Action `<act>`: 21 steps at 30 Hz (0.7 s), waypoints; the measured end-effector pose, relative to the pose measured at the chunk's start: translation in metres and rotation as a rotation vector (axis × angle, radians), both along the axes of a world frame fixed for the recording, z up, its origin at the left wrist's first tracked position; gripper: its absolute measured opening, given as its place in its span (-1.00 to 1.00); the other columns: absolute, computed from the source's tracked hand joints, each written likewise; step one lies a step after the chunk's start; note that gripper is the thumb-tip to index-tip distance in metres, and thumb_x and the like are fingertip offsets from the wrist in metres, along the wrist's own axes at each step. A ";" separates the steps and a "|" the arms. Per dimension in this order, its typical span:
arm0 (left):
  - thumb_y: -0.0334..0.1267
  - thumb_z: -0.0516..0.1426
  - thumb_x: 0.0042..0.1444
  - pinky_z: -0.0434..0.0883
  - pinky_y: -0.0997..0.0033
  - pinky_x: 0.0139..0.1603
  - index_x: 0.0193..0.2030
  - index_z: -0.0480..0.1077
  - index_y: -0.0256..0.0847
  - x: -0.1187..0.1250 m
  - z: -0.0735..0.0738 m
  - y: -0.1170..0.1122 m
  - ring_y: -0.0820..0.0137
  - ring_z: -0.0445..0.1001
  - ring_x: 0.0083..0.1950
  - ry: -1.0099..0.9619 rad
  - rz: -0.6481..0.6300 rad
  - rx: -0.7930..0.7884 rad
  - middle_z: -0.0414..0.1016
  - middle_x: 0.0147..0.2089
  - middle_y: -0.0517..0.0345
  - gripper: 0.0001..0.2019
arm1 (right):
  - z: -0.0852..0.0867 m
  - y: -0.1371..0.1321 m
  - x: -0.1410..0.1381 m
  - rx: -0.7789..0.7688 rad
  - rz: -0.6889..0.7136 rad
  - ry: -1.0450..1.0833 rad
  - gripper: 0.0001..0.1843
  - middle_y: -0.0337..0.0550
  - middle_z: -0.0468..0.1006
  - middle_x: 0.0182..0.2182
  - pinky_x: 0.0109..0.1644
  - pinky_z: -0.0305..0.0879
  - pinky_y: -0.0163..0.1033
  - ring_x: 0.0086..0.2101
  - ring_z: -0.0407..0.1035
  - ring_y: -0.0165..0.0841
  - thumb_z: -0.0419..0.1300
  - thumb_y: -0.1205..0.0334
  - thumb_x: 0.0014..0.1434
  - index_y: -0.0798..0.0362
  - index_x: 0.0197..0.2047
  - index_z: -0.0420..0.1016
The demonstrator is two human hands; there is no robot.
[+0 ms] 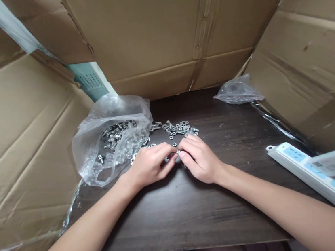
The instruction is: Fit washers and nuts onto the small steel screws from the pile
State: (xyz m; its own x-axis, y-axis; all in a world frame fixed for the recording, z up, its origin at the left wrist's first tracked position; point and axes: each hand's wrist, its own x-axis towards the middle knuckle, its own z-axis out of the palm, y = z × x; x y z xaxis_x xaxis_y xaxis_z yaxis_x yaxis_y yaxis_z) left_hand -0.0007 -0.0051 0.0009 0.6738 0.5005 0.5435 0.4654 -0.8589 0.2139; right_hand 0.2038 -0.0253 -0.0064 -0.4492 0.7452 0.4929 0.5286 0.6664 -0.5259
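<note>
My left hand and my right hand meet over the middle of the table, fingertips pinched together. Between them shows a small silver bolt, mostly covered by the fingers, so any nut or washer on it cannot be made out. Just beyond my fingertips lies a single nut. A loose pile of bolts, nuts and washers is spread behind it. Left of my left hand, an open clear plastic bag holds many bolts, and a few pieces lie along its edge.
Cardboard walls enclose the dark wooden table at the back and both sides. A second plastic bag lies at the back right. On the right is a white power strip with a plugged-in white adapter.
</note>
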 end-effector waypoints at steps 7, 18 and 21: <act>-0.24 0.04 0.39 0.30 0.47 -0.43 -0.18 0.42 -0.23 -0.001 0.000 0.000 0.50 0.41 -0.47 0.015 0.007 -0.021 0.50 -0.40 0.21 -0.82 | 0.001 0.000 -0.001 0.001 0.020 -0.030 -0.69 -0.15 0.39 -0.45 -0.19 0.12 -0.10 -0.35 0.19 -0.24 -0.11 0.28 0.42 -0.01 -0.38 0.25; -0.30 0.05 0.38 0.28 0.46 -0.45 -0.15 0.41 -0.24 -0.001 0.001 0.000 0.49 0.40 -0.48 -0.011 -0.018 0.017 0.47 -0.40 0.22 -0.86 | 0.004 0.000 0.000 0.012 0.002 -0.044 -0.75 -0.16 0.39 -0.44 -0.20 0.07 -0.10 -0.35 0.16 -0.26 -0.08 0.29 0.37 0.00 -0.39 0.18; -0.30 0.05 0.38 0.28 0.48 -0.44 -0.16 0.41 -0.24 0.000 0.001 0.000 0.50 0.39 -0.48 -0.020 -0.024 0.002 0.48 -0.39 0.21 -0.87 | 0.003 -0.001 0.000 0.011 0.004 -0.045 -0.71 -0.17 0.37 -0.46 -0.19 0.06 -0.10 -0.37 0.15 -0.27 -0.10 0.30 0.38 0.00 -0.42 0.14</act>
State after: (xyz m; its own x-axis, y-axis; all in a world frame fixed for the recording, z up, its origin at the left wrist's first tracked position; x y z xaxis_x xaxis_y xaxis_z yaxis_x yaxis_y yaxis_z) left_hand -0.0011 -0.0050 0.0021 0.6746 0.4834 0.5578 0.4404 -0.8701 0.2214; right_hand 0.2042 -0.0258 -0.0030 -0.4741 0.7383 0.4797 0.5493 0.6738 -0.4942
